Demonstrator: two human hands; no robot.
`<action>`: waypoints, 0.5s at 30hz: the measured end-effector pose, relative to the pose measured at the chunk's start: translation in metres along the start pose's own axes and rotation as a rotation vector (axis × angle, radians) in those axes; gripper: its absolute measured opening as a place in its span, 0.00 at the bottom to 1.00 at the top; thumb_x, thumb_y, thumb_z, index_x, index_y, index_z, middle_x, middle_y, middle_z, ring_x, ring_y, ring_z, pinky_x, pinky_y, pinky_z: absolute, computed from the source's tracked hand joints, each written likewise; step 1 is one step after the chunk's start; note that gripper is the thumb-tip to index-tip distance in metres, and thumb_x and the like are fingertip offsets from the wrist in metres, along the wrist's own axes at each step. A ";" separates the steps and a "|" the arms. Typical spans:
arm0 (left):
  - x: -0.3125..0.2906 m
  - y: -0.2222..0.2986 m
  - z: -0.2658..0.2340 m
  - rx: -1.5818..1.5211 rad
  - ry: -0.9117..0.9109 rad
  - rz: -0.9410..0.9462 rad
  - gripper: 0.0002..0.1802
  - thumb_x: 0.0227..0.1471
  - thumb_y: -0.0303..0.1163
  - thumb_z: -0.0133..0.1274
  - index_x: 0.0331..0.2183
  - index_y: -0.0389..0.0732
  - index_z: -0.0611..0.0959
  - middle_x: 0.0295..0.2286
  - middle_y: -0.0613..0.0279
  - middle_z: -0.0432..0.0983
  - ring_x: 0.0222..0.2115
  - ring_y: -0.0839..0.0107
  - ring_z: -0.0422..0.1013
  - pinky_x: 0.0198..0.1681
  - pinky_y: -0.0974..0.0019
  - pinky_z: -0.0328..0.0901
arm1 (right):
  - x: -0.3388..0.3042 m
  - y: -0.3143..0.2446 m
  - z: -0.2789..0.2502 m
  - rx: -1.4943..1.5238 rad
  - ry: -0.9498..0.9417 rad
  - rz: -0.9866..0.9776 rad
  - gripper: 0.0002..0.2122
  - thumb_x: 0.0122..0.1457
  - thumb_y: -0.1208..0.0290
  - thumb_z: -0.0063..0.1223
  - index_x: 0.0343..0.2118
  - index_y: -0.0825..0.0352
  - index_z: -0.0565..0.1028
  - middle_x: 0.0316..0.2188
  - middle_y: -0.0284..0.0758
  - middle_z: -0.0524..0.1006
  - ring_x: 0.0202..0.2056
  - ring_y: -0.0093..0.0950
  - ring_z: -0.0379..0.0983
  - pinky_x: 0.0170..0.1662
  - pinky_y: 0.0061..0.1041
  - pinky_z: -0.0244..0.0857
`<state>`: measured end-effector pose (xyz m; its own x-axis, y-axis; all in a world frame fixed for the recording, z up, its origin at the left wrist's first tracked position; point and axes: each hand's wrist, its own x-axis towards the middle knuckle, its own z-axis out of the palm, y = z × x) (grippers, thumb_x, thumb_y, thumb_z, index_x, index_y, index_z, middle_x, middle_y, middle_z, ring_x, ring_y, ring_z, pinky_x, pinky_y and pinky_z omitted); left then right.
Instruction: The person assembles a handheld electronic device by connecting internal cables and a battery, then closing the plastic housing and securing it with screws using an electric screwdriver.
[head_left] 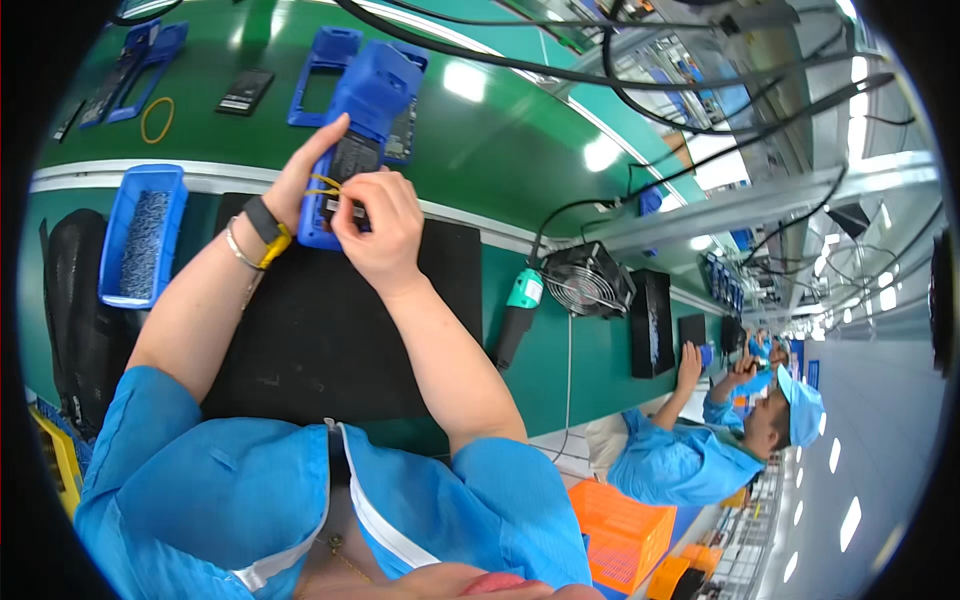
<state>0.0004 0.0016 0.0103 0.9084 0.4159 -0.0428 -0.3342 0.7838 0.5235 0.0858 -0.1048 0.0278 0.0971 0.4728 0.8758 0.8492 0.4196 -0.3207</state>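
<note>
My left hand [303, 182] is wrapped round the left side of a blue handheld device [375, 95], raised above the far edge of a black mat [330, 330]. Dark inner parts show in the device's open body. A thin yellow rubber band [324, 188] crosses its lower half. The fingers of my right hand [385, 225] are pinched together at the end of that band, against the device; the fingertips partly hide the grip. Behind the device lie more blue housings [312, 90], one with an open frame.
At left stand a blue bin [125, 300] of small screws and a black bag [75, 310]. A black battery [245, 92] and a yellow loop [157, 120] lie farther back. Rightward are a green electric screwdriver [520, 300], a fan [585, 278], a black tray [650, 325] and a co-worker [680, 460].
</note>
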 end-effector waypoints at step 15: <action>-0.013 0.012 -0.004 0.033 -0.083 -0.090 0.31 0.49 0.60 0.47 0.34 0.39 0.78 0.26 0.60 0.77 0.24 0.68 0.74 0.24 0.64 0.71 | 0.004 -0.002 -0.021 0.122 -0.363 0.400 0.04 0.42 0.80 0.55 0.23 0.65 0.73 0.23 0.32 0.76 0.31 0.29 0.72 0.40 0.27 0.65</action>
<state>-0.0161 0.0079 0.0140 0.9525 0.3037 -0.0208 -0.2430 0.7998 0.5489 0.0955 -0.1198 0.0400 0.1963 0.8413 0.5036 0.7143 0.2291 -0.6612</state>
